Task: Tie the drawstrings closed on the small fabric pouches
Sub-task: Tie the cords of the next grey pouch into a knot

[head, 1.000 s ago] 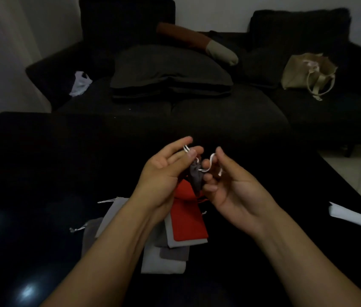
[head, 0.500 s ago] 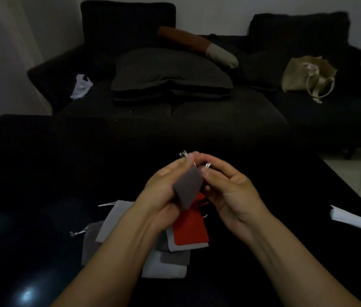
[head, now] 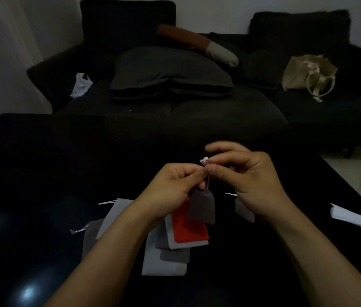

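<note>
Both hands — left hand (head: 170,187), right hand (head: 250,180) — pinch the drawstring (head: 204,161); grey pouch (head: 202,207) dangles beneath.

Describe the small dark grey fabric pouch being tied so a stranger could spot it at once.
Start at the black table and find the pile of flat fabric pouches near its front edge. Just above that pile, the left hand and right hand pinch a white drawstring. The small dark grey fabric pouch hangs from it, the only one lifted off the table, in front of the red pouch.
</note>
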